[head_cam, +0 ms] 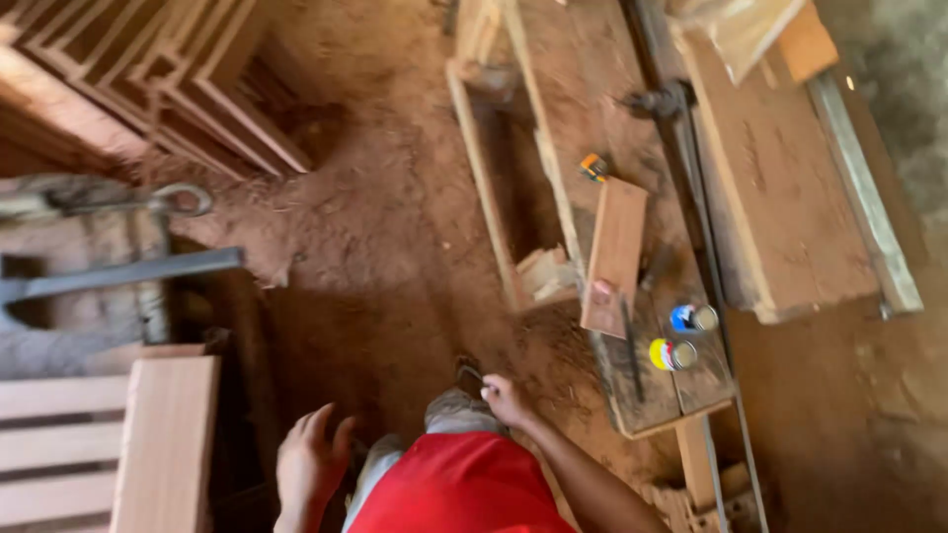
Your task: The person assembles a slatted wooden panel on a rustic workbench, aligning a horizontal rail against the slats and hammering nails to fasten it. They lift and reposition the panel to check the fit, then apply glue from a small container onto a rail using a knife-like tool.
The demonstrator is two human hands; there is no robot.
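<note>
Plainly little work shows in hand at this moment: the person stands on the dirt floor [385,227] beside the counter [652,395], and both hands hang free of any tool or timber. The left hand [311,464] is low beside a pale plank [168,434], its fingers loosely spread and holding nothing. The right hand [506,400] rests by the knee, fingers curled in; something small and pale may sit at the fingertips, but the blur keeps me from telling whether they pinch it.

As to progress, I judge the joinery partly done. Slatted frames [168,69] are already stacked at the far left, so some pieces look finished. A short board [614,255] lies loose on the counter, near its front end, apart from both hands, and seems yet to be worked. Two small tins, one blue [691,318] and one yellow [671,354], stand just beside it, near the counter's edge.

Everything is wood and dust. The floor is reddish earth strewn with shavings, rough and matted. The counter is dark, worn and scarred; the board is smoother, reddish-brown, a plain rectangle. Wide planks [780,197] lie across the right, flat and long. A grey metal bar [128,271] juts in from the left.
</note>
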